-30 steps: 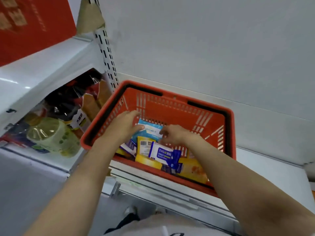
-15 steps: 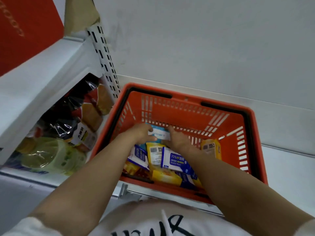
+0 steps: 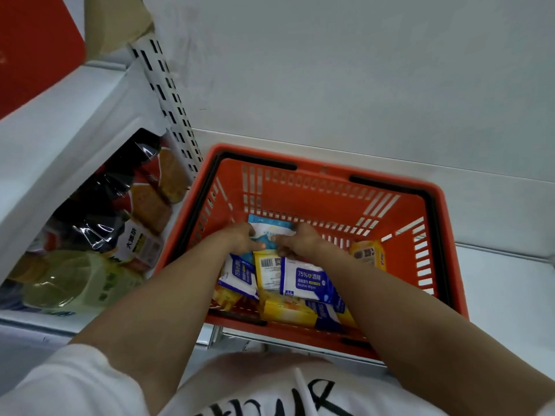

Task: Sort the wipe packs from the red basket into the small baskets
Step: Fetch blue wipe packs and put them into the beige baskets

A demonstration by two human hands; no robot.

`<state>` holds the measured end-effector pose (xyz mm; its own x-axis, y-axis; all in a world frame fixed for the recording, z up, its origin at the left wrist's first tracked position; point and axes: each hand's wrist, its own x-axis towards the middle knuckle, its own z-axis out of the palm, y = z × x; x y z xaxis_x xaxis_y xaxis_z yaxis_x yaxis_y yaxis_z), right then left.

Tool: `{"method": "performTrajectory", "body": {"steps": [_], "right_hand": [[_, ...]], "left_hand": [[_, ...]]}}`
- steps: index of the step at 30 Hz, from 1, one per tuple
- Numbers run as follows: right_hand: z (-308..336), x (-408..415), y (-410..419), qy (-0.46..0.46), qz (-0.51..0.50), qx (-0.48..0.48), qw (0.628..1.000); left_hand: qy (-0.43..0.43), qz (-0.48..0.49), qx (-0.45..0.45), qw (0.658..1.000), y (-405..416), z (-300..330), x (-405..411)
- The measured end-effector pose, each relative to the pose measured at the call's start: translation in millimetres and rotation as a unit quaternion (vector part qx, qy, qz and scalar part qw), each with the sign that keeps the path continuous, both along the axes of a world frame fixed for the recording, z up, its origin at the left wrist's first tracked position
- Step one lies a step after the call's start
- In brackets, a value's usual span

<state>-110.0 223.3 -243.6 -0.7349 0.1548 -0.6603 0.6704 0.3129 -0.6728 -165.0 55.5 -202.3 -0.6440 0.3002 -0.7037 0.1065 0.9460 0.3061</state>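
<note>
A red basket stands on a white shelf and holds several wipe packs. Both hands reach into it. My left hand and my right hand grip the two ends of a light blue and white wipe pack near the basket's far wall. Below them lie a white and blue alcohol wipe pack, a yellow pack with a barcode, another white and blue pack and a yellow pack at the right. No small baskets are in view.
To the left, a lower white shelf holds dark snack bags and a pale green bottle pack. A slotted shelf upright rises behind the basket's left corner. A grey wall fills the back.
The view has tilted down and closer to the basket. Both hands have closed in on the light blue pack and now hold it by its ends.
</note>
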Motion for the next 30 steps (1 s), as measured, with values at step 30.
{"method": "performTrajectory", "body": {"steps": [30], "right_hand": [[78, 20, 51, 0.144, -0.201, -0.041, 0.968]], "left_hand": [[0.125, 0.214, 0.242, 0.938, 5, 44, -11]]}}
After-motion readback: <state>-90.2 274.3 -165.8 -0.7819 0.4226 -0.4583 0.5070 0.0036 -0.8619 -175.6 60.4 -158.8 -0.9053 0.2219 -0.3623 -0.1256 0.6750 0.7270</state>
